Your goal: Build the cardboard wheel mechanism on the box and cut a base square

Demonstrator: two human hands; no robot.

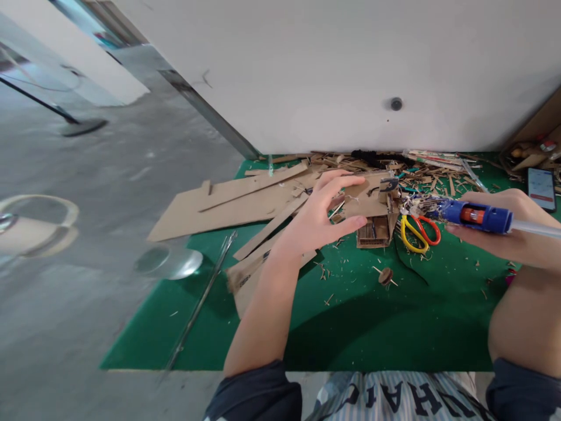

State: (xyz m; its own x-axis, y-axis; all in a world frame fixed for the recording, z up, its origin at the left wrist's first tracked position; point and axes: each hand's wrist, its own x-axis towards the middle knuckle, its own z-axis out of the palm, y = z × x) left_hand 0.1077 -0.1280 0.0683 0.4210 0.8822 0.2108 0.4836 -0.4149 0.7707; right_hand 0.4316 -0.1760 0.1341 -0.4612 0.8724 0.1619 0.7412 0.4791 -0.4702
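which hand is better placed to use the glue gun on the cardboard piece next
Likely the right hand: it holds the glue gun, tip toward the cardboard piece; the left hand is by the piece.

I am wearing the head camera, which is facing forward and down over my forearms (263, 321) onto the green tabletop (350, 345). My left hand (322, 216) and right hand (521, 248) are appearing close; the white panel (328, 70) is filling the upper view, the floor (96, 193) the left, my striped garment (390, 403) the bottom edge.
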